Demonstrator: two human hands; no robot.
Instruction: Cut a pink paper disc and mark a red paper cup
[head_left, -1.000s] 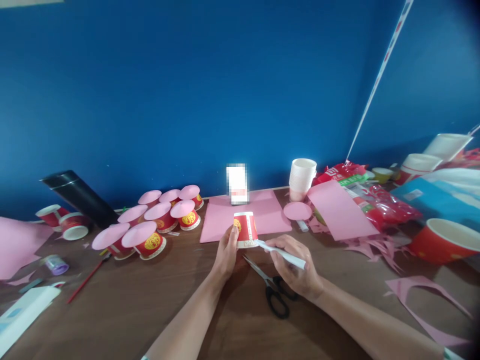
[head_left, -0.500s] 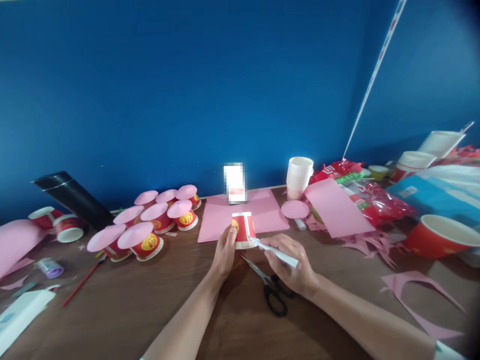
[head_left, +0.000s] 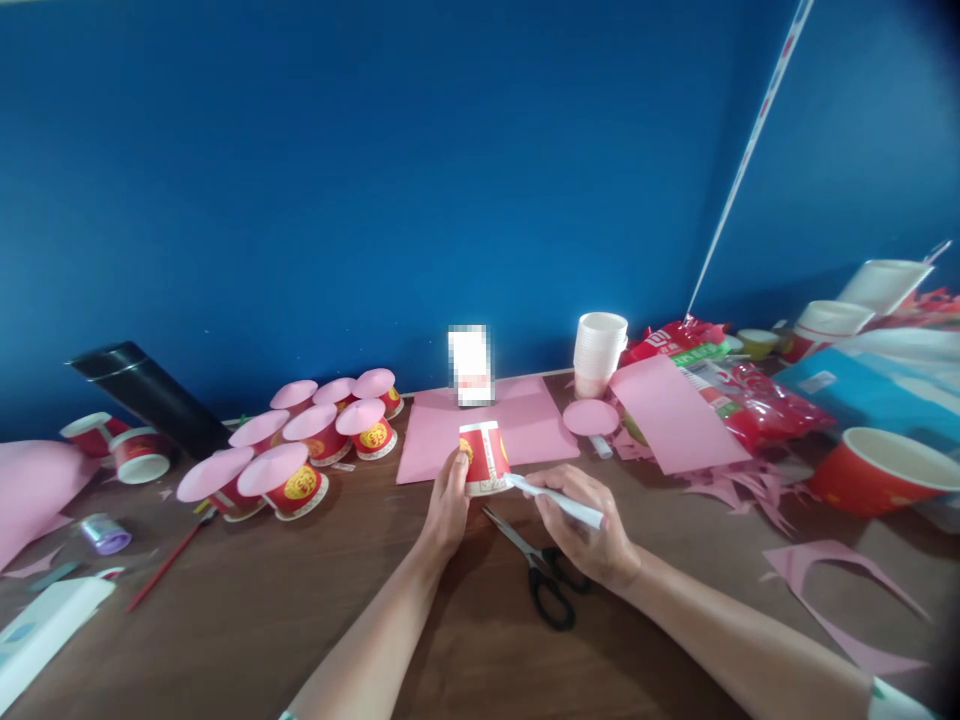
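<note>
My left hand (head_left: 448, 505) is closed around the left side of a small red paper cup (head_left: 486, 462) with gold print and a white strip down its side. The cup is upside down, its wider rim lowest. In my right hand (head_left: 589, 525) is a slim white pen-like tube (head_left: 562, 504), its tip at the cup's lower right edge; whether they touch I cannot tell. Below the hands, black-handled scissors (head_left: 541, 565) lie on the brown table (head_left: 480, 650). Behind the cup is a pink sheet (head_left: 427, 440).
Several upturned red cups with pink paper discs (head_left: 271, 468) stand at left, beside a black cylinder (head_left: 150, 395) and a red brush (head_left: 171, 562). At right are stacked white cups (head_left: 598, 350), a pink disc (head_left: 591, 418), red packets (head_left: 772, 400) and pink offcuts (head_left: 847, 600).
The cup has turned a little and shifted slightly left in my left hand. My right hand and the white tube have moved slightly right.
</note>
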